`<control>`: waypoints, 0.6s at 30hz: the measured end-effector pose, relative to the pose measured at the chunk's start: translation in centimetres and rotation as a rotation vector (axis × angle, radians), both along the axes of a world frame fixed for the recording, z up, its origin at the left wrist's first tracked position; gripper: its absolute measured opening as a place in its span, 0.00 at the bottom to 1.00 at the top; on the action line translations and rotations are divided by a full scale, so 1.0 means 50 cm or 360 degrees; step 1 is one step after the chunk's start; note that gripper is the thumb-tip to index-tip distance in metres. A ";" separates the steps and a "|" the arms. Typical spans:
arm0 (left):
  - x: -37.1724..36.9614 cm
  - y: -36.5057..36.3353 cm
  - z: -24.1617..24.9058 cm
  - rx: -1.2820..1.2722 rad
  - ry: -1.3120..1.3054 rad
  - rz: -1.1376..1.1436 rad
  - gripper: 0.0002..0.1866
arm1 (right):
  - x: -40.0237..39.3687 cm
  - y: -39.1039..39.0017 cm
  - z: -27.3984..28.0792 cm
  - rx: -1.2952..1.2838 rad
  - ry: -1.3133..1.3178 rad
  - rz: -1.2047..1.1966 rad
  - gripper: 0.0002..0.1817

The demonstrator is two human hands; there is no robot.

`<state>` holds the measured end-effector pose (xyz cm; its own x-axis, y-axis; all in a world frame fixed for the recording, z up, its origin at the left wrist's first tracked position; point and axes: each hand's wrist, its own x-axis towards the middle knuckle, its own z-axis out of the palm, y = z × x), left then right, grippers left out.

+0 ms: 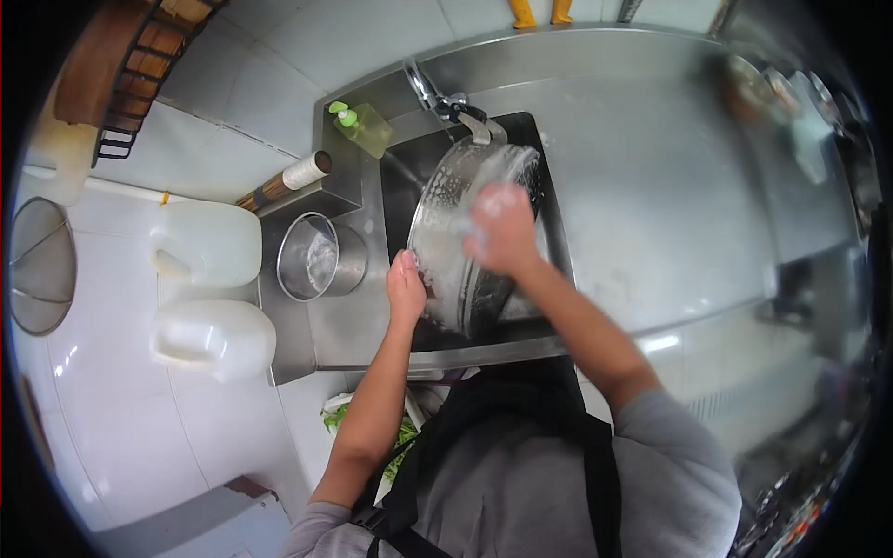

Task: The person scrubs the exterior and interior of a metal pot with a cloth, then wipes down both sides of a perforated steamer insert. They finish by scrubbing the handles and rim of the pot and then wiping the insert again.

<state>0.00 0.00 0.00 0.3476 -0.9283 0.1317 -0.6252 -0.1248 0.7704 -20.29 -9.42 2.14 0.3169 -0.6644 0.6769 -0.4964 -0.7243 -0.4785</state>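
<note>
A large metal pot [435, 232] stands tilted on its side in the dark sink [398, 200], its wall streaked with white suds. The pot's loop handle [482, 128] points up toward the faucet [423, 88]. My left hand [406, 286] grips the pot's near left edge, fingers closed around it. Against the soapy side of the pot presses my right hand [502, 228], closed and smeared by motion. Foam covers its fingers, and whatever it holds is hidden.
Left of the sink sits a small steel pot [349, 260]; behind it are a green pump bottle [365, 128] and a bundled brush [288, 181]. Two white jugs [209, 244] stand further left. A steel counter [660, 186] extends right. Leafy greens [402, 446] lie below.
</note>
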 end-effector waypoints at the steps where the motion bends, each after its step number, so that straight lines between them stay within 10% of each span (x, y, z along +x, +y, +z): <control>1: -0.008 -0.008 0.014 0.0044 0.0012 -0.0043 0.23 | 0.006 0.045 -0.005 -0.0201 -0.0058 0.0099 0.17; 9: 0.032 0.031 -0.026 0.0039 0.0174 -0.0294 0.23 | 0.023 0.316 -0.052 -0.0202 0.0477 0.0518 0.14; 13: 0.049 0.011 -0.019 0.0039 0.0230 -0.0444 0.21 | 0.037 0.339 -0.008 0.0531 -0.0542 -0.0431 0.15; 18: 0.006 -0.059 0.018 -0.0184 0.0339 -0.0326 0.18 | 0.102 0.306 -0.034 0.0655 -0.0832 -0.0736 0.10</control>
